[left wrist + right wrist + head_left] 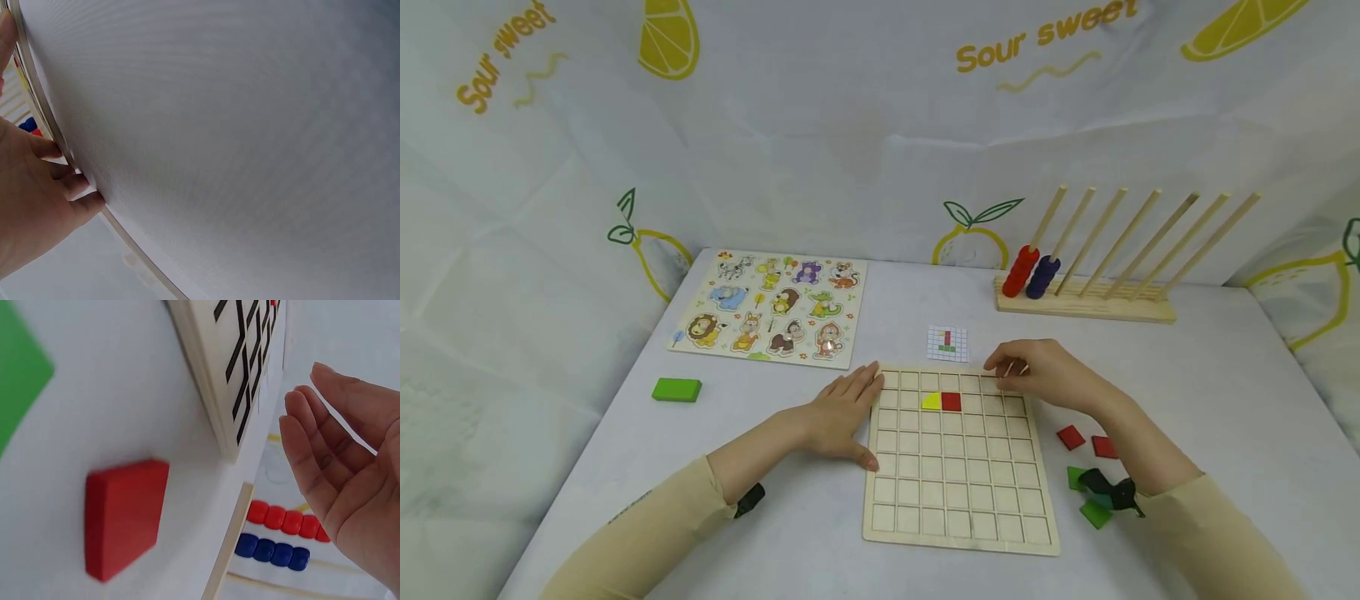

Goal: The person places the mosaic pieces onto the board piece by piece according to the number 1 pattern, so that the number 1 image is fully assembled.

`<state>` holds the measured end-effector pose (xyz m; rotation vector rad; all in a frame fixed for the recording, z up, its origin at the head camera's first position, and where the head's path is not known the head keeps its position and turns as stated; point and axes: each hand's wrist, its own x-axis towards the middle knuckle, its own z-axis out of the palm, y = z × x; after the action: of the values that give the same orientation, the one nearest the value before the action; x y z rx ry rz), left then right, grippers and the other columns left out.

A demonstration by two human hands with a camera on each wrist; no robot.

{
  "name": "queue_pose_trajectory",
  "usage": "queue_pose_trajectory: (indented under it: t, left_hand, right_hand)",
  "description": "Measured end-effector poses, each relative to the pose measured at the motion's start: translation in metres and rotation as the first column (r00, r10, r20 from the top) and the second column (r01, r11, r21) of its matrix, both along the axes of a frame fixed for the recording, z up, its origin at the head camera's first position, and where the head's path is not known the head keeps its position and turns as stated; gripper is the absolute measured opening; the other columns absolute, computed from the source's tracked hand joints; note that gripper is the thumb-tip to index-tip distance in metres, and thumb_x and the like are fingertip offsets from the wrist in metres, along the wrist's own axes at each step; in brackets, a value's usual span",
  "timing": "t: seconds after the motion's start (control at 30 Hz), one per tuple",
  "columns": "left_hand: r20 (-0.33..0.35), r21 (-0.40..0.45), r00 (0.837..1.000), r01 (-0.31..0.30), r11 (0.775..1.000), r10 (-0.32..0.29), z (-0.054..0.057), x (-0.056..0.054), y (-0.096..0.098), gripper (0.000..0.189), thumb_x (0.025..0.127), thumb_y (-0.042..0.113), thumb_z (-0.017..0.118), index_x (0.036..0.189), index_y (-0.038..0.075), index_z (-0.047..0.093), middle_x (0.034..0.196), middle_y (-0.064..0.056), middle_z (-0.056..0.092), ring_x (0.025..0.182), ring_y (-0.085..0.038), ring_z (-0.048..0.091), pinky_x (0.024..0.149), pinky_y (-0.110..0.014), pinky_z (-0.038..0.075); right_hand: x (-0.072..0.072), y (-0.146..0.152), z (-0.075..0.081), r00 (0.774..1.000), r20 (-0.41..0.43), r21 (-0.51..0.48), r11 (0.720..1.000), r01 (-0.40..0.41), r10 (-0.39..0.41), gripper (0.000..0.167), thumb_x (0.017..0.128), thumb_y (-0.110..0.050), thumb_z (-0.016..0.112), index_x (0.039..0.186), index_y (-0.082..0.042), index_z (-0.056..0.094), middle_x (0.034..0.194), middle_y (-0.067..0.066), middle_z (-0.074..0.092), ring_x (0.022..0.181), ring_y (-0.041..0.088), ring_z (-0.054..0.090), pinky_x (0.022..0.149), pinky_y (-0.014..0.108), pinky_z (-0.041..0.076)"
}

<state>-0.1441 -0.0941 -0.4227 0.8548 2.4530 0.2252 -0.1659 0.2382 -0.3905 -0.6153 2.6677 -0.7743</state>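
A wooden grid board lies in the middle of the table. In its second row a yellow quarter-round tile sits beside a red square tile. My left hand rests at the board's left edge with its fingers spread, and the left wrist view shows the fingertips touching that edge. Over the upper right corner hovers my right hand. Its fingers are loosely bent, and nothing shows between them in the right wrist view. A small pattern card lies just beyond the board.
Loose red tiles and green tiles lie right of the board, partly under the right wrist. An animal puzzle lies at the back left, with a green block nearer. A wooden peg rack with red and blue beads stands back right.
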Motion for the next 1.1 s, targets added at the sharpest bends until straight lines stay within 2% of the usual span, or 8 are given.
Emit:
queue_pose_trajectory:
  t: [0.53,0.77,0.97,1.1]
  left_hand:
    - [-0.015,0.008,1.0,0.005,1.0,-0.005,-0.004,-0.001,-0.001,0.125,0.075,0.066,0.072,0.16,0.006,0.003,0.169,-0.012,-0.01,0.158,-0.03,-0.003,0.128,-0.051,0.008]
    - [-0.013,-0.003,1.0,-0.001,1.0,0.001,-0.001,0.0,0.001,0.124,0.075,0.065,0.073,0.159,0.005,0.003,0.169,-0.012,-0.01,0.158,-0.03,-0.003,0.128,-0.05,0.008]
    - [-0.01,-0.008,1.0,-0.003,1.0,0.003,-0.001,0.001,0.0,0.124,0.075,0.065,0.072,0.159,0.005,0.003,0.168,-0.012,-0.01,0.158,-0.031,-0.003,0.128,-0.05,0.008]
    - [-0.015,-0.005,1.0,0.0,1.0,0.0,-0.002,0.001,0.0,0.124,0.076,0.065,0.072,0.16,0.006,0.003,0.169,-0.012,-0.01,0.158,-0.03,-0.004,0.128,-0.05,0.008]
  right_hand:
    - [0.013,0.051,0.004,1.0,-0.001,0.029,0.999,0.024,-0.024,0.024,0.088,-0.016,0.073,0.111,-0.01,0.07,0.089,-0.006,0.068,0.083,0.004,0.059,0.071,0.019,0.051]
    - [0.017,0.067,0.0,0.999,0.044,0.056,0.998,0.012,-0.014,0.025,0.088,-0.017,0.073,0.112,-0.011,0.069,0.092,-0.006,0.069,0.083,0.0,0.058,0.071,0.018,0.051]
    - [0.022,0.076,-0.004,0.994,0.11,0.091,0.996,0.004,-0.014,0.03,0.085,-0.026,0.076,0.112,-0.016,0.069,0.102,-0.005,0.071,0.093,0.007,0.064,0.079,0.02,0.055]
    - [0.027,0.079,-0.006,0.988,0.149,0.097,0.995,0.012,-0.027,0.029,0.083,-0.026,0.077,0.109,-0.017,0.07,0.107,-0.002,0.072,0.101,0.016,0.065,0.08,0.022,0.056]
